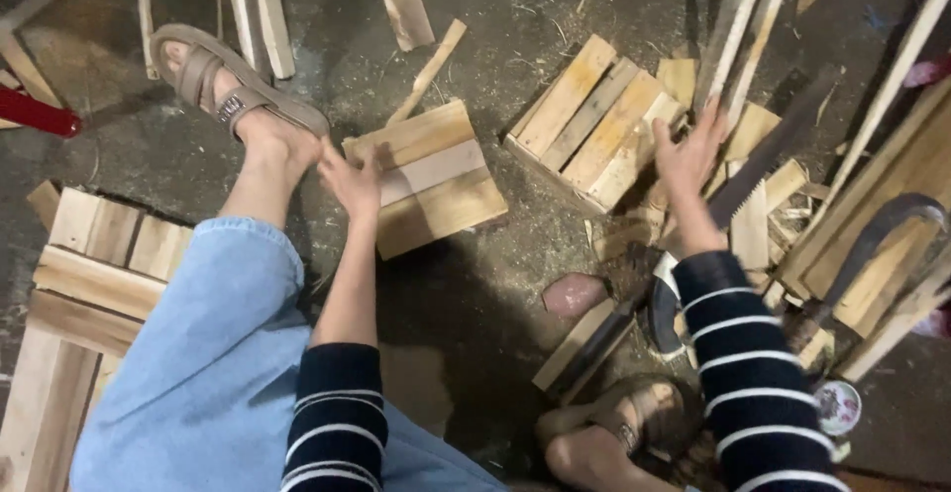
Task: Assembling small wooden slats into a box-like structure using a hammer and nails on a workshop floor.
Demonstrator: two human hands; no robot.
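Observation:
My left hand [353, 181] rests on the left edge of a small square panel of joined wooden slats [436, 180] lying on the ground. My right hand [687, 151] reaches with fingers spread to the right end of a bundle of short wooden slats [592, 120], touching its outer slat. Neither hand has closed around anything. Both arms wear dark sleeves with white stripes.
My left leg in light blue trousers and a tan sandal [223, 84] stretches to the upper left; my other sandalled foot [634, 423] is at the bottom. A handsaw [768, 155], long sticks, a slatted pallet [89, 284], a pink stone [575, 294] and offcuts lie around.

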